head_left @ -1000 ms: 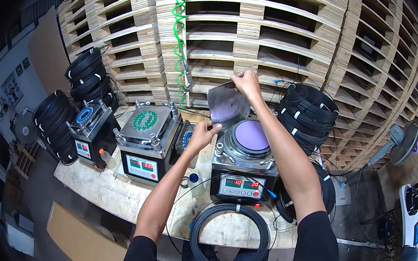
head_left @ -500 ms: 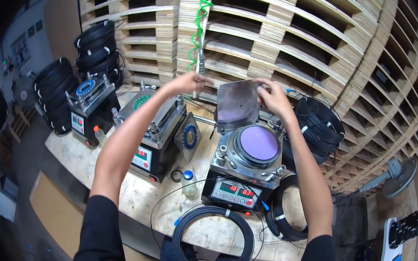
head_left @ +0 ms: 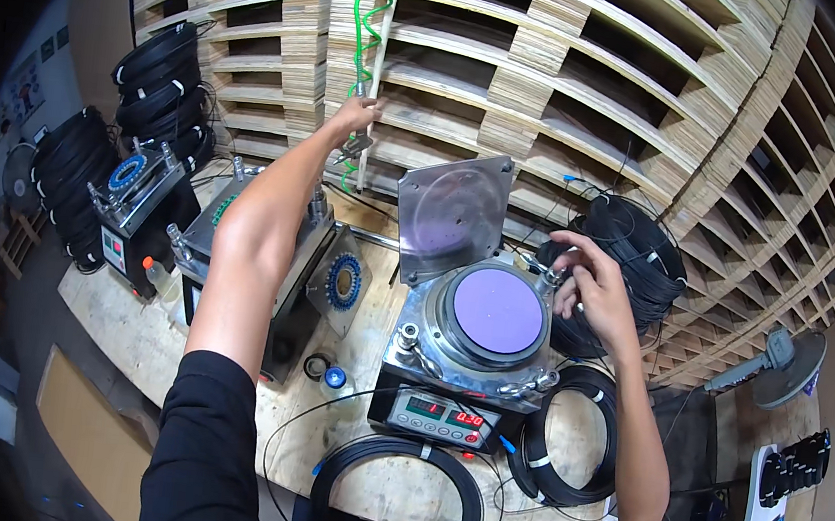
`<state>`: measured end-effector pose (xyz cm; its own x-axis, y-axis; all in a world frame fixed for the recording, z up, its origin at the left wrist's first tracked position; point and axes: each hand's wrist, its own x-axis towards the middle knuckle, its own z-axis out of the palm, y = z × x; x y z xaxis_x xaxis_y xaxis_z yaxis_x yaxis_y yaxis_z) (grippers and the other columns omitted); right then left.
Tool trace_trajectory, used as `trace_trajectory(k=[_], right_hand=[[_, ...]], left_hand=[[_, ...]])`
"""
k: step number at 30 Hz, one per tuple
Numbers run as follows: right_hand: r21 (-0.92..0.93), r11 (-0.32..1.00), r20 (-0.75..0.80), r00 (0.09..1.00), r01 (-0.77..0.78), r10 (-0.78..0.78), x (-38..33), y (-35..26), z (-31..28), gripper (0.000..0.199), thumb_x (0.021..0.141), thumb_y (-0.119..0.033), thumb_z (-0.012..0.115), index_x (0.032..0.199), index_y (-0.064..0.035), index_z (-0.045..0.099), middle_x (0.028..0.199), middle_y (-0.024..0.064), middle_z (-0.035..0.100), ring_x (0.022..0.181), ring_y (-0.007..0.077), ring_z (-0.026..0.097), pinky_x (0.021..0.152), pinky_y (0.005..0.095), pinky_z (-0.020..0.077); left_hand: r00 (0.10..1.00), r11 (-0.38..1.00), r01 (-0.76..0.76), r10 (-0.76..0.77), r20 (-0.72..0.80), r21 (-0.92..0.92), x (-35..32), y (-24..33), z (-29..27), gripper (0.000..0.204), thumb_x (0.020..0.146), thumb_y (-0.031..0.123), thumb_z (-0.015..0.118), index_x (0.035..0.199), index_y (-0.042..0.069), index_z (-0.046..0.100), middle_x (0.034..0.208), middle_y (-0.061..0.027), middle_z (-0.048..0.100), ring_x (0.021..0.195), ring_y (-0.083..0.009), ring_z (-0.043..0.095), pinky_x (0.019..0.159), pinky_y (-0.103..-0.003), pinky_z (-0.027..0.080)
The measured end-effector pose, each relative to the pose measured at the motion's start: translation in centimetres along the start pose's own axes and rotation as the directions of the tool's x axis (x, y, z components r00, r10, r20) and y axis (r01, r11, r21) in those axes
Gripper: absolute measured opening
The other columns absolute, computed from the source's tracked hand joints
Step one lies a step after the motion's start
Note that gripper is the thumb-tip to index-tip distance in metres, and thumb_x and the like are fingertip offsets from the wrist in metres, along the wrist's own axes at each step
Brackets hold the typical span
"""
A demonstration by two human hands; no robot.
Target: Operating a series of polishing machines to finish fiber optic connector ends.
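Observation:
My left hand [head_left: 356, 116] is closed round an air blow gun [head_left: 357, 144], which hangs from a green coiled hose [head_left: 370, 15] in front of the pallets. My right hand [head_left: 596, 288] hovers beside the right edge of a polishing machine [head_left: 443, 414], its fingers bent and apart with nothing in them. On top of that machine lies a round purple polishing pad [head_left: 499, 310]. Behind the pad a square metal plate [head_left: 453, 209] stands tilted up, apart from both hands. The machine's front panel has lit red digits.
Two similar machines stand left, one beneath my left arm, one farther off [head_left: 136, 203]. A plate with a blue connector ring [head_left: 343, 282] leans nearby. Black cable coils [head_left: 566, 436] lie around the bench; a blue-capped bottle [head_left: 335, 379] stands in front. Stacked wooden pallets [head_left: 512, 119] rise behind.
My left hand has moved to the blow gun and closed round it. My right hand has let go of the metal plate, which stays tilted up, and come down to the right of the pad.

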<state>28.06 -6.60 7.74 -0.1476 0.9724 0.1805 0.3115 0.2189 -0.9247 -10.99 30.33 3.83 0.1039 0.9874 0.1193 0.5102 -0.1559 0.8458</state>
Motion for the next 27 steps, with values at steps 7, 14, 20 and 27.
trace_trajectory(k=[7, 14, 20, 27], right_hand=[[0.025, 0.994, -0.074, 0.992, 0.104, -0.102, 0.2, 0.0, -1.6, 0.036, 0.099, -0.001, 0.048, 0.134, -0.0040, 0.058, 0.092, 0.0056, 0.062, 0.068, 0.0093, 0.062, 0.055, 0.0207, 0.0470], [-0.160, 0.963, 0.003, 0.975, 0.219, -0.222, 0.8, -9.4, 1.1, 0.043, 0.099, -0.031, 0.064, 0.136, -0.0080, 0.061, 0.098, 0.0019, 0.067, 0.082, 0.0061, 0.057, 0.070, 0.0213, 0.0470], [-0.190, 0.972, 0.319, 0.945, 0.139, -0.073, 1.3, -13.9, 3.5, 0.079, 0.091, -0.062, 0.065, 0.142, -0.0025, 0.054, 0.118, 0.0103, 0.066, 0.106, 0.0175, 0.062, 0.087, 0.0291, 0.0504], [0.266, 0.963, 0.284, 0.958, -0.046, -0.033, -2.6, -13.0, 3.4, 0.043, 0.090, -0.022, 0.070, 0.129, -0.0048, 0.062, 0.109, 0.0132, 0.073, 0.095, 0.0161, 0.071, 0.087, 0.0290, 0.0557]], left_hand=[[0.970, 0.964, -0.244, 0.242, -0.037, -0.105, -5.8, 5.5, -7.5, 0.045, 0.100, 0.035, 0.061, 0.141, 0.015, 0.061, 0.128, -0.0070, 0.064, 0.118, -0.0165, 0.054, 0.097, -0.039, 0.044], [0.874, 0.901, -0.253, 0.369, 0.315, -0.353, -21.4, 19.9, -11.8, 0.045, 0.098, 0.038, 0.067, 0.133, 0.010, 0.066, 0.127, -0.0032, 0.064, 0.109, -0.0113, 0.061, 0.093, -0.029, 0.055], [0.664, 0.834, -0.249, 0.517, 0.539, -0.493, -30.9, 26.5, -5.4, 0.043, 0.104, 0.029, 0.058, 0.134, -0.002, 0.060, 0.138, -0.0125, 0.062, 0.112, -0.0178, 0.067, 0.100, -0.034, 0.058], [0.588, 0.807, -0.263, 0.569, 0.575, -0.529, -32.6, 28.0, 0.4, 0.038, 0.104, 0.026, 0.058, 0.133, 0.003, 0.064, 0.124, -0.0105, 0.067, 0.110, -0.0131, 0.064, 0.102, -0.027, 0.053]])
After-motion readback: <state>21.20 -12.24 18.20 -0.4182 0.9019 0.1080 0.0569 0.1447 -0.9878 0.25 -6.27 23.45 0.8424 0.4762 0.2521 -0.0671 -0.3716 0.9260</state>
